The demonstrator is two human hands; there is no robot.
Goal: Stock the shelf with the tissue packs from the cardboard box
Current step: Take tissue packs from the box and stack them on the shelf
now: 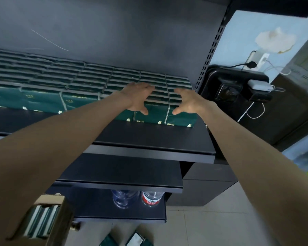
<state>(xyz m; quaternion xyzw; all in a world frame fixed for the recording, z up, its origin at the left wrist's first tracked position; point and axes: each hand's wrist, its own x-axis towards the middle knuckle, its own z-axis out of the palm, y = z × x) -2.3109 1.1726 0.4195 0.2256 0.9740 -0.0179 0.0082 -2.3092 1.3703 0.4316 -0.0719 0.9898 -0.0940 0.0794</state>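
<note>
The dark metal shelf (149, 135) is taking up most of the view, its flat, smooth boards stepping down one under another. On the top board the tissue packs (60, 80) are standing in tight rows, several layers high, pushed to the back; probably this is keeping the stack straight and leaving free board in front. Their wrapping is a glossy dark green film, and each one is a soft, flat brick shape. At the lower left, the brown cardboard box (64, 224) is waiting with more packs standing on edge inside, so the stocking is, I think, far along but not finished. Both hands are reaching over the right end of the row: the left hand (137, 96) and the right hand (188, 102) are spread wide and holding nothing, seemingly squaring the last stack, though I cannot tell if they are touching it. Two clear plastic water bottles (152, 198) are standing on a low board.
</note>
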